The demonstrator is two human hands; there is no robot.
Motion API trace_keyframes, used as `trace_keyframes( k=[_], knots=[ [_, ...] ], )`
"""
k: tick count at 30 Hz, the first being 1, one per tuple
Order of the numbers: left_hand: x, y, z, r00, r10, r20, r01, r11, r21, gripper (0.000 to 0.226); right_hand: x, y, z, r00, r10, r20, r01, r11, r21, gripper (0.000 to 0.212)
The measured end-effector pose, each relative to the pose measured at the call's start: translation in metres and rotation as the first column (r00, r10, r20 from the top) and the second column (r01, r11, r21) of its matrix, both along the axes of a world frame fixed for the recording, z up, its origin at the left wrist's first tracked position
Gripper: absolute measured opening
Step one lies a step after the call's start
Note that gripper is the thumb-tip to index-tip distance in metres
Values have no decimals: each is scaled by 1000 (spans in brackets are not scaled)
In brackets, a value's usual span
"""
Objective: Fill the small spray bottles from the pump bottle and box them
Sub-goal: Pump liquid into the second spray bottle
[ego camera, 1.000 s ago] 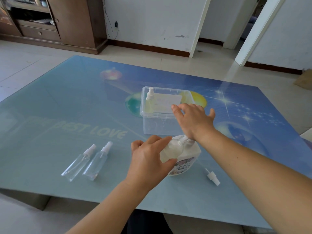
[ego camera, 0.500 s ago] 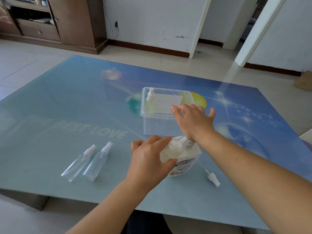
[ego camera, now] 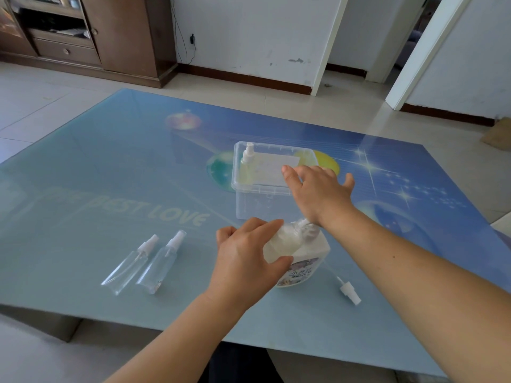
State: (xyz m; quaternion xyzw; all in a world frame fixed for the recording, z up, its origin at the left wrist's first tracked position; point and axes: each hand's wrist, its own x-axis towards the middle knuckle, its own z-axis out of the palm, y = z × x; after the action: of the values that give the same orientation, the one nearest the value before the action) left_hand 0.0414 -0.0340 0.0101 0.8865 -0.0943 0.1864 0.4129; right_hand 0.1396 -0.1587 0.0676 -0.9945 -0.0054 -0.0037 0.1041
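Observation:
A white pump bottle (ego camera: 309,251) with a flowered label stands near the table's front middle. My right hand (ego camera: 318,194) rests its palm on the pump head, fingers stretched out over the box. My left hand (ego camera: 243,261) grips a pale, uncapped small spray bottle (ego camera: 279,240) against the pump bottle's left side; most of it is hidden. Its loose white spray cap (ego camera: 349,293) lies to the right. Two empty capped spray bottles (ego camera: 143,265) lie side by side at the left. Behind the pump bottle, a clear plastic box (ego camera: 243,194) holds one filled spray bottle (ego camera: 247,161).
The blue glass table (ego camera: 110,175) has its front edge close to me. A wooden cabinet (ego camera: 110,31) stands at the back left on the tiled floor. White door frames and a cardboard piece (ego camera: 497,134) are at the back right.
Nothing has visibly moved apart from a slight shift of the view; both hands keep their places on the bottles.

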Motion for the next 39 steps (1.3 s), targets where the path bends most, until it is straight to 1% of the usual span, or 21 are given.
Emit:
trace_keyframes(
  k=[2,8,16,22,25,31,39],
  knots=[
    [0,1,-4,1000,-5,-3,5,1000,0,48,-1,0,-4,1000,-5,-10,4,1000,-14,56],
    [-1,-1,-3,1000,-4,-6,4,1000,-14,47,-2,-3,-3,1000,-12,-15,12,1000,14,56],
    [3,1,5,1000,-21,9,21,1000,23,49,-2,-3,4,1000,-11,7,11,1000,27,56],
    [1,2,-1,999,-44,-14,44,999,20,48,-6,-3,-5,999,-32,-11,32,999,12,56],
    [1,2,-1,999,-35,-17,36,999,17,48,-8,-2,-4,1000,-14,-8,14,1000,13,56],
    [5,1,8,1000,-14,26,13,1000,28,50,-2,-2,9,1000,27,2,-27,999,-33,60],
    [5,2,-4,999,-37,23,37,999,8,48,-3,0,-3,1000,17,-3,-17,999,-43,58]
  ],
)
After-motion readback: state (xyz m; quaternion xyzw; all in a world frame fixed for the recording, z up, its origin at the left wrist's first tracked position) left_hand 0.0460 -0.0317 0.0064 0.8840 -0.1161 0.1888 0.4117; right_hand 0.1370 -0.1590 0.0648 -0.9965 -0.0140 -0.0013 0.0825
